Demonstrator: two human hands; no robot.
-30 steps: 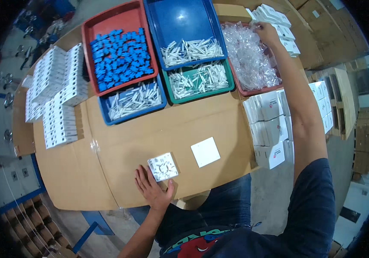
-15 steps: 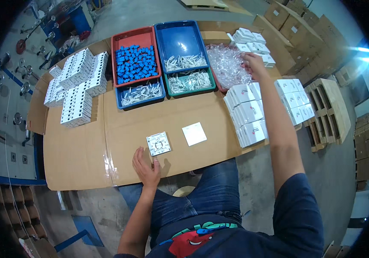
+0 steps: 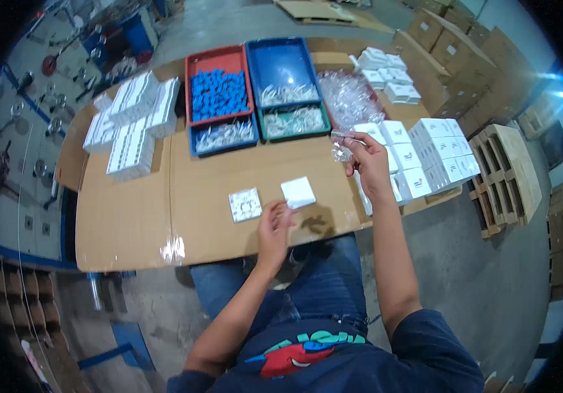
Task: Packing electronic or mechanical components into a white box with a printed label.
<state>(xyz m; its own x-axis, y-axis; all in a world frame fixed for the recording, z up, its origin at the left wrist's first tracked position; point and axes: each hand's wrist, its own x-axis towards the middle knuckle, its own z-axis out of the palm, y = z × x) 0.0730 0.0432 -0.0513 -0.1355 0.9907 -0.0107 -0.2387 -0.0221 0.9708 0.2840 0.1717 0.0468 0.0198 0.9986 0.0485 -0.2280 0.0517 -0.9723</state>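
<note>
My right hand [image 3: 368, 160] pinches a crinkled, clear plastic piece [image 3: 341, 149] above the table's right part, in front of the white stacks. Whether that piece is a small bag or a molded part I cannot tell. My left hand [image 3: 275, 230] hovers near the table's front edge with fingers loosely apart and nothing visible in them. Just beyond its fingertips lies a flat, plain white square plate [image 3: 298, 191]. To the left of that, a white square frame [image 3: 245, 204] with a detailed, cut-out face rests on the cardboard.
A red tray [image 3: 186, 78] of blue parts, a blue tray [image 3: 278, 62] and lower trays of small, pale pieces stand at the back. Beside them is a bin of clear plastic [image 3: 350, 98]. White stacks flank both sides: left [image 3: 131, 141], right [image 3: 442, 147]. Cardboard [image 3: 124, 223] covers the table.
My right hand has come back from the bin toward me with a clear plastic piece. My left hand has moved right, from the frame toward the plain plate. The view has shifted slightly.
</note>
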